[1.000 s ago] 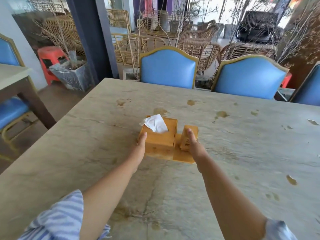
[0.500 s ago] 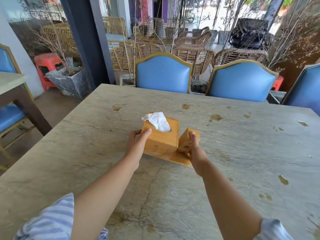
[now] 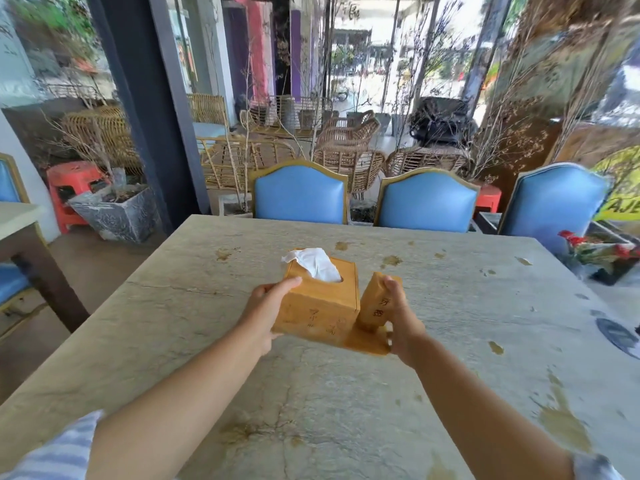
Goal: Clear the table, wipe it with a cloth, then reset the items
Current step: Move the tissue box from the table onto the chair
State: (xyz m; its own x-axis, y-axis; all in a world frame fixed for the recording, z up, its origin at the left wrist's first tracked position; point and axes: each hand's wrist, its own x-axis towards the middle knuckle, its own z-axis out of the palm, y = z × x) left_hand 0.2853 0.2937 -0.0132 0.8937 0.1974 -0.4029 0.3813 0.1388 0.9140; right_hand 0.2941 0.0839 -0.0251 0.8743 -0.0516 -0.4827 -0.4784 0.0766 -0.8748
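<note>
A wooden tissue box (image 3: 320, 303) with a white tissue (image 3: 315, 263) sticking out stands on a flat wooden tray base (image 3: 367, 341), beside a smaller wooden holder (image 3: 375, 304). The whole set is lifted and tilted above the stone table (image 3: 346, 410). My left hand (image 3: 266, 306) grips the left side of the tissue box. My right hand (image 3: 401, 317) clasps the small holder and the right end of the base.
Three blue chairs (image 3: 301, 195) line the table's far edge. Brown stains dot the tabletop. A dark round object (image 3: 618, 336) lies at the right edge, with red flowers (image 3: 602, 249) beyond. Another table (image 3: 17, 220) and a stone planter (image 3: 117, 211) stand at left.
Both hands have lifted the wooden set off the table and drawn it towards me, tilting it. The view has risen and swung a little to the right.
</note>
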